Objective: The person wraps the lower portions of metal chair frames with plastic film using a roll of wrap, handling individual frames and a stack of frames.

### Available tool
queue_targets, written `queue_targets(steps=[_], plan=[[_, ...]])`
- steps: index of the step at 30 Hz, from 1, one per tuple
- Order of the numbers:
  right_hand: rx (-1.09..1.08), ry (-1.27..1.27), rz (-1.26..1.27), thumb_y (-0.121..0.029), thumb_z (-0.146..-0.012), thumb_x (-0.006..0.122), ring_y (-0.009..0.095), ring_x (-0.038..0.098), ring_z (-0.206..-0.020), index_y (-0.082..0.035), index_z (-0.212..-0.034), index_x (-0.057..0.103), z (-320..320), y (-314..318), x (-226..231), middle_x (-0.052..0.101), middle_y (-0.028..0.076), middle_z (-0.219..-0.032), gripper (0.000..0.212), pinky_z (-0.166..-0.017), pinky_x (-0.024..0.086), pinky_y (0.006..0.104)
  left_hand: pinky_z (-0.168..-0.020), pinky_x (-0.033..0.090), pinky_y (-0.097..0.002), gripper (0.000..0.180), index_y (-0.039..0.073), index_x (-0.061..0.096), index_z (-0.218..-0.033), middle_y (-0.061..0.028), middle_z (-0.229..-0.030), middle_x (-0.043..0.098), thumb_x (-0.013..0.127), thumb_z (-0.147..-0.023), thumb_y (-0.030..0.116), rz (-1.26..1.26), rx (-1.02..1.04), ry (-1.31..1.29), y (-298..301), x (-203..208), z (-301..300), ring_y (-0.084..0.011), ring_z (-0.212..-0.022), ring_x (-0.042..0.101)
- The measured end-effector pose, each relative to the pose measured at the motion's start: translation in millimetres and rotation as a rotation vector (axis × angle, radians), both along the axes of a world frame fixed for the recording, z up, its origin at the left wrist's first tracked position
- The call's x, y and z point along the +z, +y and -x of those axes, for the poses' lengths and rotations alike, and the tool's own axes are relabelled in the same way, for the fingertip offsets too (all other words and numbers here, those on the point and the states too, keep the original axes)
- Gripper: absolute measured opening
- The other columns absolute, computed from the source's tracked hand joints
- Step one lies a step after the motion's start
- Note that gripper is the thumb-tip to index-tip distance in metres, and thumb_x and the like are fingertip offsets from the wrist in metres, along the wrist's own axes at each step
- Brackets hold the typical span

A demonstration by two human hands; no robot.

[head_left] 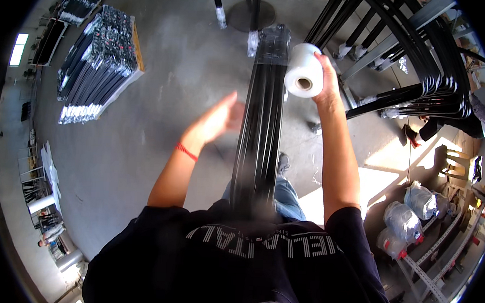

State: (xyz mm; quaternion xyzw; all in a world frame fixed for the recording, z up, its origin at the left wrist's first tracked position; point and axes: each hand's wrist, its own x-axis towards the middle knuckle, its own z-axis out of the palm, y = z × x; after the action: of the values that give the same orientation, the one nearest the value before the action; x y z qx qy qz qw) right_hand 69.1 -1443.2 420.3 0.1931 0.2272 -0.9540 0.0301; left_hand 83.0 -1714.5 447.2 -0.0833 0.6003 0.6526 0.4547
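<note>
My right hand [327, 82] is closed around a roll of clear stretch film [304, 72], its cardboard core facing me. Directly left of that roll, a long bundle of black tubes [262, 108] stretches from near my chest to the far side. Clear film covers the bundle's far end [274, 40]. On the bundle's left side, my left hand [214, 120] is slightly blurred, with its thumb and fingers apart and nothing visible in them. Its wrist has a red bracelet [187, 152]. Whether the fingertips touch the tubes is unclear.
A stack of film-wrapped black parts [102, 62] lies on a pallet at the far left. Curved black tubes [422, 62] hang on a rack at the far right. Large clear bottles [402, 217] and metal rails [425, 279] are at the near right. A round black base [252, 16] stands beyond the bundle.
</note>
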Motion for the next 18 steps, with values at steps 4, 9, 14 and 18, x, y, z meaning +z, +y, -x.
queue_targets(steps=[4,9,14,18], plan=[[0.149,-0.118,-0.140,-0.026,-0.071,0.065,0.029,0.058,-0.080,0.003,-0.106,0.049,-11,0,-9,0.057,0.017,-0.093,0.048,-0.070,0.050,0.0428,-0.099,0.034,-0.0422,0.095,-0.003,0.026,-0.132,-0.0205,-0.122,0.044,0.049,-0.072,0.067,-1.041,-0.001,-0.398,20,-26,-103,-0.0295,-0.111,0.047],[0.289,0.007,-0.249,-0.030,-0.069,0.062,0.019,0.059,-0.071,-0.003,-0.102,0.053,-43,-9,-55,0.061,0.009,-0.086,0.044,-0.064,0.050,0.0313,-0.079,0.044,-0.0354,0.089,-0.003,0.036,-0.119,-0.0096,-0.094,0.048,0.045,-0.068,0.070,-1.028,0.173,-0.571,44,-22,-130,-0.0217,-0.082,0.050],[0.116,0.221,-0.113,-0.029,-0.080,0.060,0.018,0.060,-0.077,-0.002,-0.102,0.055,-43,-81,-82,0.060,0.008,-0.086,0.036,-0.066,0.051,0.0289,-0.086,0.043,-0.0363,0.061,0.000,0.043,-0.121,-0.0121,-0.110,0.054,0.046,-0.084,0.049,-0.578,0.202,-0.293,24,-64,-131,-0.0205,-0.100,0.052],[0.140,0.331,-0.158,-0.024,-0.083,0.055,0.018,0.060,-0.073,0.000,-0.102,0.055,-29,-86,-83,0.059,0.009,-0.088,0.031,-0.064,0.052,0.0289,-0.077,0.047,-0.0358,0.067,0.004,0.050,-0.108,-0.0110,-0.110,0.055,0.026,-0.086,0.062,0.009,0.240,0.164,-13,-58,-34,-0.0205,-0.100,0.054]])
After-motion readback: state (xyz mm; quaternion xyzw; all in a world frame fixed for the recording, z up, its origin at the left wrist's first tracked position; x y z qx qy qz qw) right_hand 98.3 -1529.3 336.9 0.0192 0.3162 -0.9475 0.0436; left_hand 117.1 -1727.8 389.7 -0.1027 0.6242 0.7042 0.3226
